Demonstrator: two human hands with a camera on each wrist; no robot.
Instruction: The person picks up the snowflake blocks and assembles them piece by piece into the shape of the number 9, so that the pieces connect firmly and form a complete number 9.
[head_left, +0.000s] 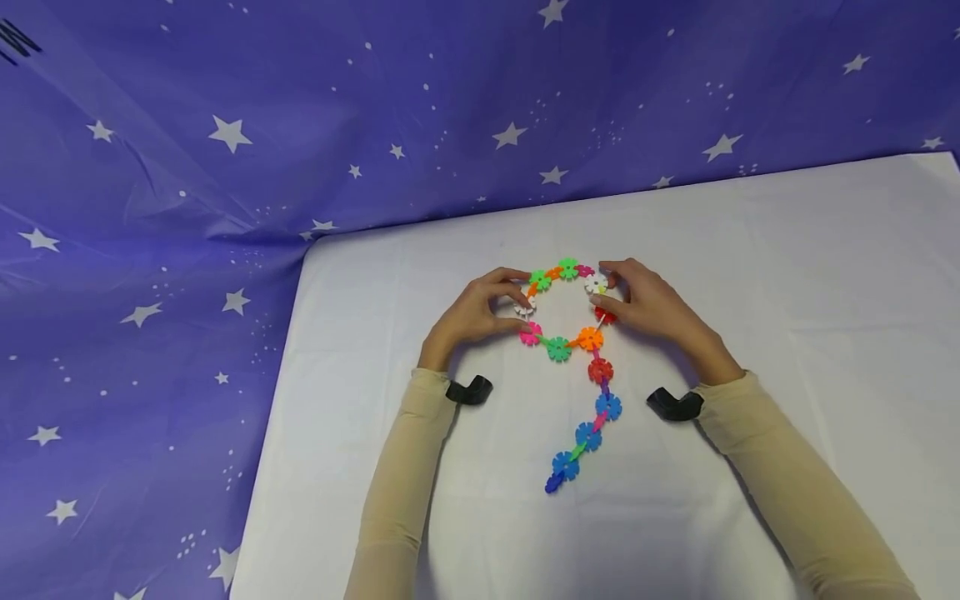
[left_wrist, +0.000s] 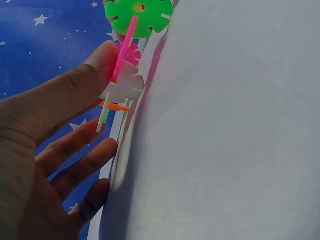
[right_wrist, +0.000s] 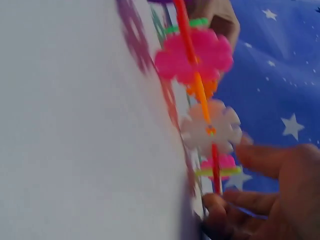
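**Both hands on the ring of a plastic-flake chain**

Here, a chain of coloured plastic flakes (head_left: 577, 367) lies on a white table (head_left: 787, 275), in front of a blue cloth with white stars (head_left: 225, 167). Its upper part forms a closed ring; a tail runs from the ring's lower right corner down toward the person, bending slightly left, so the long axis of the whole thing points from the far side of the table back to the body.

The ring sits right between the hands, each equally close to its own side. The left hand (head_left: 474, 315) has its fingers curled onto the ring's left edge, thumb and fingertips pinching a white flake (head_left: 524, 305); the left wrist view shows the thumb pressed against that flake with the other fingers loosely spread below. The right hand (head_left: 651, 307) grips the ring's right edge near another white flake (head_left: 597, 284) and a red flake (head_left: 605, 315), fingers bent round them; the right wrist view is blurred but shows fingertips close under the pieces.

The tail is untouched by either hand, lying between the two sleeved forearms, each with a black wrist mount (head_left: 468, 389).
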